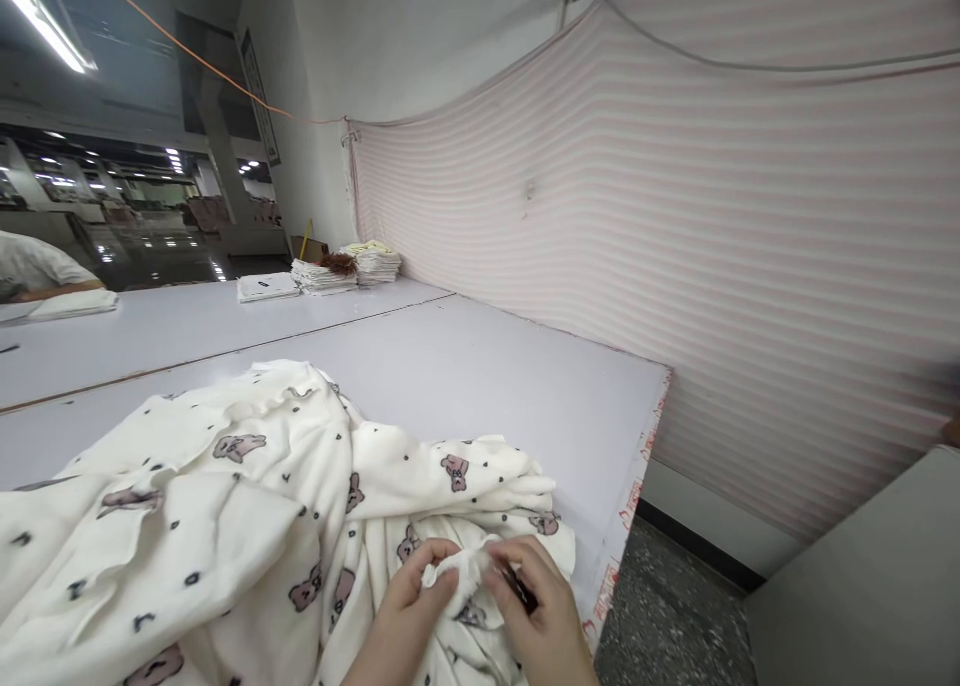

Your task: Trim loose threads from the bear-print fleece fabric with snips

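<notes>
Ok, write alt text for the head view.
A person's left hand and right hand pinch a gathered bit of white bear-print fabric, a small dark object also in the right hand. The fabric lies heaped on a pale table; folded stacks stand beyond, and pink-striped cloth hangs along the wall.

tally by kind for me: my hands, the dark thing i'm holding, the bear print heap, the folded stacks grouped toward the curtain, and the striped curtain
Left hand and right hand: 2
Dark object in the right hand: 1
Bear-print fabric heap: 1
Folded fabric stacks: 3
Striped curtain: 1
Total: 8
</notes>
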`<state>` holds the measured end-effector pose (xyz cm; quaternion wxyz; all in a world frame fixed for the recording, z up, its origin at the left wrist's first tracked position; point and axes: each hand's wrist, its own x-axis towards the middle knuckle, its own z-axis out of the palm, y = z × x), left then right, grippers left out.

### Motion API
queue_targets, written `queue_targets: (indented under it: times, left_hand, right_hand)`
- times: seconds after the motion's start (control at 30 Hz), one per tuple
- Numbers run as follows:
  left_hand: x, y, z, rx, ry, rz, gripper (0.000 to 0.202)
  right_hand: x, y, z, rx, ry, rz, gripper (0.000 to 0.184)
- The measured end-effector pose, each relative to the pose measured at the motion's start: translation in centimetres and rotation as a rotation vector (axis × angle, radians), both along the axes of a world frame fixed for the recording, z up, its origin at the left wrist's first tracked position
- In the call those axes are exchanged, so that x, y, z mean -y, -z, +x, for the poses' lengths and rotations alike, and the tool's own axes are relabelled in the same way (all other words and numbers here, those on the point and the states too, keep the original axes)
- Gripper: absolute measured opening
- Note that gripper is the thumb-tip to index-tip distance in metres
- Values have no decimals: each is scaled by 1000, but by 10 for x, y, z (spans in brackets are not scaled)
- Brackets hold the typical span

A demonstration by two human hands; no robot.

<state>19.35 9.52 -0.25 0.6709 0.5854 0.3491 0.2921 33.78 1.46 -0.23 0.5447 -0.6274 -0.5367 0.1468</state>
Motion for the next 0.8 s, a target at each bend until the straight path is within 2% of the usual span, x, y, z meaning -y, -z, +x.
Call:
queue_targets:
  times: [0.07, 0.13, 0.2, 0.3, 0.4, 0.5, 0.6, 0.7, 0.8]
  left_hand:
    - [-3, 1, -1, 34, 10, -112, 34]
    - [-3, 2, -1, 28, 27, -136, 32]
    - [-2, 0, 0, -12, 56, -45, 32]
    - [3, -5, 3, -125, 85, 135, 35]
    - [5, -10, 5, -197, 122, 200, 28]
    - [4, -8, 5, -168, 128, 150, 26]
    - [1, -4, 4, -98, 81, 94, 30]
    - [1, -2, 3, -54, 32, 32, 33]
    - [3, -1, 4, -47, 38, 8, 33]
  right_hand:
    - [1, -2, -3, -66, -89, -30, 11]
    - [0, -2, -7, -87, -77, -75, 10]
    - [-1, 0, -9, -75, -42, -97, 19]
    - [-3, 5, -11, -50, 15, -64, 22]
    - [-8, 9, -12, -72, 48, -79, 23]
    - [-10, 9, -12, -145, 33, -115, 25]
    - [-5, 8, -7, -209, 8, -90, 24]
    - [5, 9, -1, -200, -14, -110, 28]
    - [10, 9, 1, -196, -26, -167, 28]
